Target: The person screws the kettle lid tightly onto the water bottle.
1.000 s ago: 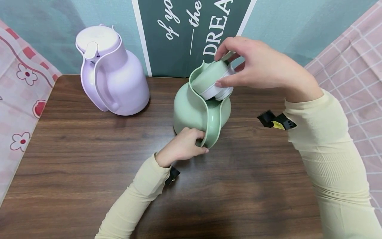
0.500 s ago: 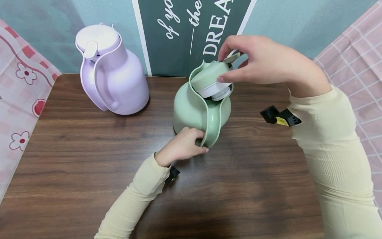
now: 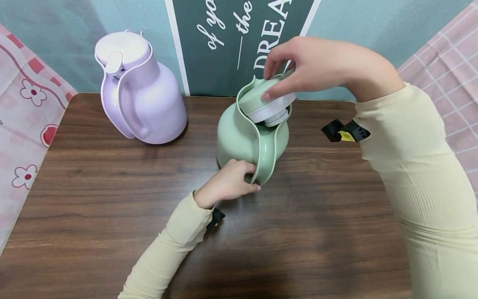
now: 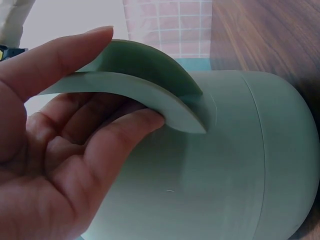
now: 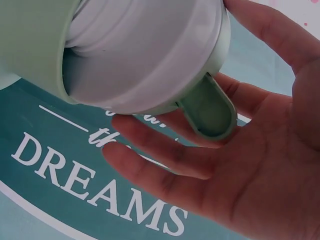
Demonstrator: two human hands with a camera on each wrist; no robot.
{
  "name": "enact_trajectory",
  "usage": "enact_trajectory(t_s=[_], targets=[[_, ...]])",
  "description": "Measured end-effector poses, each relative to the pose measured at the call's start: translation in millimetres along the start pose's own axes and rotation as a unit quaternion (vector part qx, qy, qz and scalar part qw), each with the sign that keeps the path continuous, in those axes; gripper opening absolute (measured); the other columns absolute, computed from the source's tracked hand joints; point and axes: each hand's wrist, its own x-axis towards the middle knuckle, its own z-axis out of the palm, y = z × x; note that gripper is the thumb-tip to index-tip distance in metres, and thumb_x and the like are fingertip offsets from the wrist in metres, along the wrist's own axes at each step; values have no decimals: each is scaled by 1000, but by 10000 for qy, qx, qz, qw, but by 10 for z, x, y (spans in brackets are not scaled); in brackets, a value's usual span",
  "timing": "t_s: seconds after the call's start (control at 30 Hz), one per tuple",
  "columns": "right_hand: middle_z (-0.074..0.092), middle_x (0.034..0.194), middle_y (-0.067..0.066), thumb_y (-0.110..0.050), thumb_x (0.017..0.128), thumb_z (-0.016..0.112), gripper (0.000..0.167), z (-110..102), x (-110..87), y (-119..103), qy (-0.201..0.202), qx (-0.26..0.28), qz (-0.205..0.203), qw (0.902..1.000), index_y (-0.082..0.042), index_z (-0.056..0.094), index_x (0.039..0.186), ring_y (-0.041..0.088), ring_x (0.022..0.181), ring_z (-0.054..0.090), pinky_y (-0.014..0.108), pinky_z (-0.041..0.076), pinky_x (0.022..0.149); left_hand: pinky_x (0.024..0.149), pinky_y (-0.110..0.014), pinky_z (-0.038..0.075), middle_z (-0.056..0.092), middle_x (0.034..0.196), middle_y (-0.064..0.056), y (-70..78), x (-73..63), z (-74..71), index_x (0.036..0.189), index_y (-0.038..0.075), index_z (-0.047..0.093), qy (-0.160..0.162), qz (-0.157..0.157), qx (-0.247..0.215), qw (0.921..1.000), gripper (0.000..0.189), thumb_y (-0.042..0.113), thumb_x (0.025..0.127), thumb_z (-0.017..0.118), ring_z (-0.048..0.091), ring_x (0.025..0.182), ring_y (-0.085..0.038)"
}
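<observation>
A light green thermos jug [image 3: 239,135] stands upright on the wooden table. Its round lid [image 3: 257,99], green on top with a white underside, sits tilted in the jug's mouth. My right hand [image 3: 317,64] grips the lid from above, thumb on the near side and fingers on the far side. In the right wrist view, the lid's white threaded plug [image 5: 95,25] shows at the mouth, and a green lever tab [image 5: 212,110] sticks out near the palm. My left hand [image 3: 233,180] holds the lower part of the jug's handle [image 4: 145,87], fingers curled through the loop.
A lilac thermos jug [image 3: 157,99] with its lid on stands at the back left of the table [image 3: 112,199]. Behind is a blue-green backdrop [image 3: 354,37] with white lettering. Patterned pink cloths hang at the left and right sides.
My right hand shifts slightly right, then back left and a little higher over the lid. The lid tilts a little differently. My left hand and the jug stay in place.
</observation>
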Motion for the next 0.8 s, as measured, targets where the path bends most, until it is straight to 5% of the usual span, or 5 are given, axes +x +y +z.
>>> enact_trajectory(t_s=[0.3,0.8], targets=[[58,101,6,-67,60,70,70,8,83,-67,-408,249,823,9955,-18,54,108,21,88,52,35,38,73,57,-22,35,40,59,8,9,2,-5,71,14,57,11,2,36,10000,16,16,77,72,39,58,-10],[57,99,8,-60,60,75,67,68,37,-69,87,569,980,9935,-13,54,104,22,88,50,36,38,73,56,-22,34,40,58,8,2,1,-1,72,14,58,5,7,14,10000,15,16,77,72,39,56,-9]])
